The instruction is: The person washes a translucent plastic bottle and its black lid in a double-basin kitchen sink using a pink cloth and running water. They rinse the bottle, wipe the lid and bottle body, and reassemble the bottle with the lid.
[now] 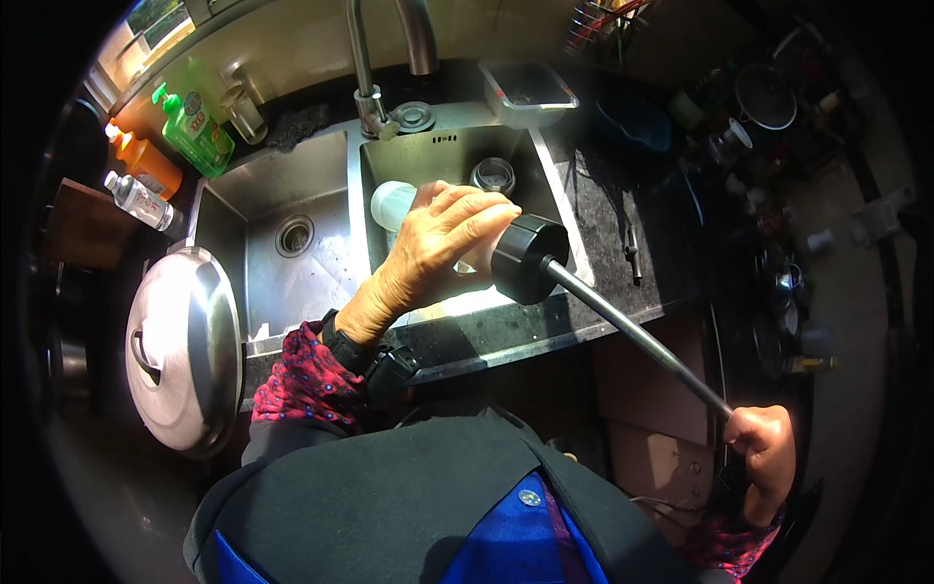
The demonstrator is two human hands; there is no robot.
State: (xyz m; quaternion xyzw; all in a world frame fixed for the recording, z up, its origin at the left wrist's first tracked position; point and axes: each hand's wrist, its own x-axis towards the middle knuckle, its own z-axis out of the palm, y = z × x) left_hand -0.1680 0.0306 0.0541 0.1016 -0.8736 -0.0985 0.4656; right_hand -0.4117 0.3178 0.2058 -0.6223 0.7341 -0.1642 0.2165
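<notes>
My left hand (445,237) grips a translucent plastic cylinder with a pale end (392,206) and a wide black ribbed collar (530,259), held over the front of the right sink basin. From the collar a metal rod (635,336) runs down to the right. My right hand (762,442) is closed around the rod's far end, so any handle there is hidden. Behind the cylinder, a round open metal-rimmed container (493,175) stands in the right basin (408,150).
The left basin (273,175) has a drain. A large metal lid (186,350) leans at the counter's left. Bottles, including a green pump bottle (195,135), line the left side. A faucet (376,117) stands behind; a clear plastic tub (533,109) sits at back right.
</notes>
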